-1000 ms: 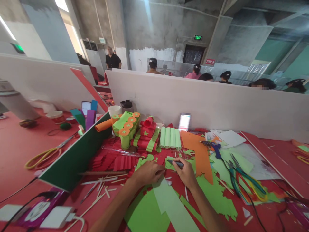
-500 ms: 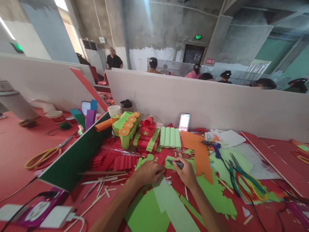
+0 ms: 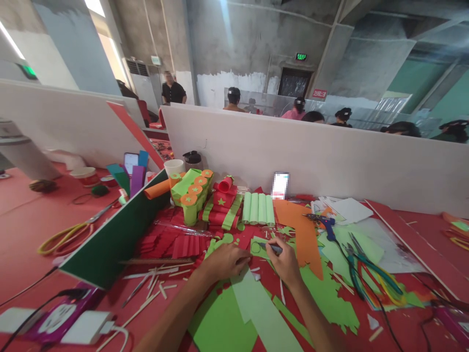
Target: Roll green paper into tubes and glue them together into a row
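My right hand (image 3: 285, 263) is closed round a dark pen (image 3: 270, 248) whose tip rests on a small green paper piece (image 3: 257, 247) on the red table. My left hand (image 3: 225, 260) lies just to the left, its fingers curled and pressing down on the edge of that green piece. A circle is drawn on the paper near the pen tip. Both forearms reach in from the bottom of the view.
Green paper offcuts (image 3: 252, 313) lie under my arms. Orange paper (image 3: 302, 232), a glue gun (image 3: 322, 222) and scissors (image 3: 370, 271) lie to the right. Paper rolls (image 3: 258, 209), a phone (image 3: 280, 185) and a green board (image 3: 113, 239) stand behind and left. Other people sit beyond the white partition (image 3: 322, 156).
My right hand has shifted slightly right and the pen has turned a little on the green piece. My left hand has stayed put.
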`<state>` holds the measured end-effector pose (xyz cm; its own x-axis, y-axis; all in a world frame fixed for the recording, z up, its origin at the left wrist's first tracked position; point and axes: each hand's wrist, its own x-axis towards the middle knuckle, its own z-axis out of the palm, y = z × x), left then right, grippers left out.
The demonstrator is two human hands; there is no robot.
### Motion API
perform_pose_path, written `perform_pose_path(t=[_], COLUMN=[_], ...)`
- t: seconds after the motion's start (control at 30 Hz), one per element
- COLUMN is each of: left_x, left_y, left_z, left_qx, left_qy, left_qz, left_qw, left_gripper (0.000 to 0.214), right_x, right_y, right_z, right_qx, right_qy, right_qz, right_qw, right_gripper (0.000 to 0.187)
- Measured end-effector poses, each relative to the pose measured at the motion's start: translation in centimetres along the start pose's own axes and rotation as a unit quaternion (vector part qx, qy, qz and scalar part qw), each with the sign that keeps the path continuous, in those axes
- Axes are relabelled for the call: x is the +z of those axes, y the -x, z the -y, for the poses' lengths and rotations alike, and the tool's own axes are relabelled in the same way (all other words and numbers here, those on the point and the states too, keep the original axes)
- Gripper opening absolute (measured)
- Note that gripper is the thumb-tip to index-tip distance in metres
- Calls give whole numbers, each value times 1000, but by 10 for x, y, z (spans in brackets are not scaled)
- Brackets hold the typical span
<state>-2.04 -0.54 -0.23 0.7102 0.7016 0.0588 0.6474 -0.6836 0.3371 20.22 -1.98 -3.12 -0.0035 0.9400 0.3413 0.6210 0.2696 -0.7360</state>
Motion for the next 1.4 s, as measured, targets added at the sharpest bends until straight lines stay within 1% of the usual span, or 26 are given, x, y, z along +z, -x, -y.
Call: perform_pose_path(t=[0.13,0.37,0.57,0.7,1.0,1.13,1.27,1.4], left_x=[0,0,-1,0,-1,-2,-3,-3], left_y=[0,0,1,1,1,2,2,2], left_z=[-1,-2,-1,0,-1,-2,-2,-3], left_qx=[0,-6,-5,-7,-5,-4,-2,0], left_qy=[-13,-10,4,13,3,-1,-1,1], left_qz=[-6,-3,1,3,-2,0,-1,-3], left_qw=[1000,1000,1000,1000,1000,1000,1000,1000], left_gripper=[25,26,26,27,27,26,26,26], right_x=[-1,-3,-4,-5,-4,-3,-1,2], right_y=[1,1,1,3,4,5,5,4], right_z=[2,3,6,8,6,7,8,5], right_qx=[-3,-11,12,16,20,21,16,28], right_qy=[5,12,-23,-31,-56,-50,-83,-82], right_qz=[7,-4,-3,-6,21,10,34,15], right_qw=[1000,1000,1000,999,998,998,996,996], right_gripper=[17,13,10,13,16,17,17,18])
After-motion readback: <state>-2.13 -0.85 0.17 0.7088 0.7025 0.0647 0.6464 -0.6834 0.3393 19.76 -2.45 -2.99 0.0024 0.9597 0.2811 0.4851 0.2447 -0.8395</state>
